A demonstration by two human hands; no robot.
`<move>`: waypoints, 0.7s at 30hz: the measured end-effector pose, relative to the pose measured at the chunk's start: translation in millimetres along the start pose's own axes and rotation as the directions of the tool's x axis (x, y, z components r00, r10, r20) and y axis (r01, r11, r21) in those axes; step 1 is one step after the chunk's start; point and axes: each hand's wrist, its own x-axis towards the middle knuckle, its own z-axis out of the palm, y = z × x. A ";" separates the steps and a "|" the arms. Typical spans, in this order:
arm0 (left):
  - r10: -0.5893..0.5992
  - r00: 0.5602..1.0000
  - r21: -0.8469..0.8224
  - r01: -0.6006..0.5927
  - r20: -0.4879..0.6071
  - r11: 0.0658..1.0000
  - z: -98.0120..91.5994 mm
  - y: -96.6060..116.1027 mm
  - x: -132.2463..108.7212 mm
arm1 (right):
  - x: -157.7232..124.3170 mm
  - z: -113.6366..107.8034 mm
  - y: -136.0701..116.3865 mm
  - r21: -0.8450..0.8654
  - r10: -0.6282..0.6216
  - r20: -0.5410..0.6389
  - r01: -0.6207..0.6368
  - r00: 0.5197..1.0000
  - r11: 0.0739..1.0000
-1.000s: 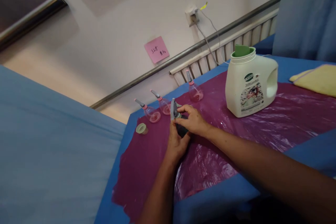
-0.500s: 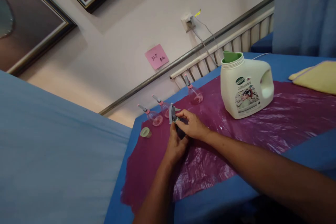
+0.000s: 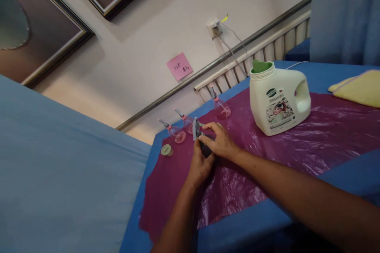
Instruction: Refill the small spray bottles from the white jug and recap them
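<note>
A dark spray bottle (image 3: 207,149) with a grey trigger head is held over the purple plastic sheet, tilted to the left. My left hand (image 3: 201,166) is wrapped around its body from below. At the sprayer's neck, the thumb and forefinger of my right hand (image 3: 221,142) rest on either side, a little apart. Just beyond the hands stand clear spray bottles with pink collars: one at the left (image 3: 177,133), one partly hidden behind the sprayer head (image 3: 187,122), and one farther right (image 3: 222,108). A pale green cap (image 3: 167,150) lies on the sheet to the left.
A large pale jug (image 3: 279,102) with a green scoop in its mouth (image 3: 263,66) stands to the right. Farther right lies a yellow cloth (image 3: 359,87). Purple plastic (image 3: 169,193) covers the blue table. Behind are a radiator (image 3: 261,53) and a plugged-in socket (image 3: 214,28).
My right forefinger and thumb have spread slightly at the sprayer's neck. My left hand keeps its grip on the bottle. The view has shifted a little.
</note>
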 end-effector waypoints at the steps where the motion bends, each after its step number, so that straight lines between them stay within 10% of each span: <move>1: -0.025 1.000 -0.026 0.025 0.000 0.999 0.7 3.7 0.7 | 1.8 -6.2 -1.8 -0.032 -0.044 -0.027 0.043 0.999 0.999; 8: 0.061 0.980 0.066 -0.050 -0.189 0.997 -9.4 13.0 43.9 | 4.3 -27.2 -15.8 -0.254 -0.269 0.042 0.270 0.962 0.929; 14: 0.146 0.945 0.266 -0.066 -0.293 0.962 -9.6 -4.8 123.3 | -5.3 -16.6 -20.6 -0.301 -0.496 0.300 0.574 0.815 0.761; 21: 0.112 0.921 0.352 0.029 -0.372 0.935 8.1 -41.0 177.9 | -2.6 -18.1 -15.8 -0.389 -0.507 0.350 0.615 0.788 0.687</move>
